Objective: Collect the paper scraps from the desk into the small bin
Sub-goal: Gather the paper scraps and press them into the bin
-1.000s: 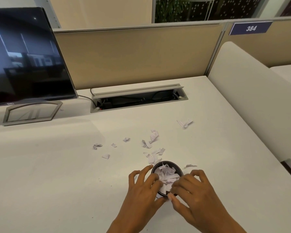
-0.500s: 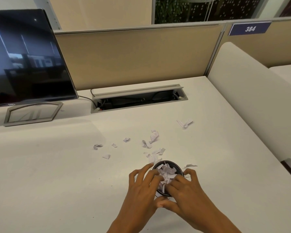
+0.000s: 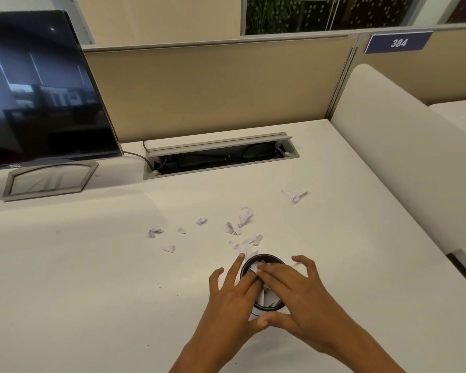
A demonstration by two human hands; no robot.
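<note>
Bin: 1 small round black bin point(image 3: 267, 308) stands on the white desk point(image 3: 78, 278) near its front edge, packed with white scraps; both hands cover most of its mouth.
Left hand: the left hand point(image 3: 234, 300) lies over the bin's left side, fingers straight and spread, pressing flat on the paper inside; it grips nothing.
Right hand: the right hand point(image 3: 293, 294) lies over the bin's right side, fingers stretched across the scraps, thumb at the near rim; a flat press, not a pinch.
Loose scraps: about 10 paper scraps point(image 3: 244, 216) lie on the desk beyond the bin. 4 small ones sit apart to the left, a cluster of about 5 runs from the bin's far rim outward, and 1 folded piece point(image 3: 295, 194) lies alone to the far right.
Monitor: 1 dark Dell monitor point(image 3: 38, 90) on its stand at the back left.
Cable tray: 1 open cable tray point(image 3: 221, 157) set in the desk, with 1 cable running to the monitor.
Sign: 1 blue plate reading 384 point(image 3: 398, 43) on the partition.
</note>
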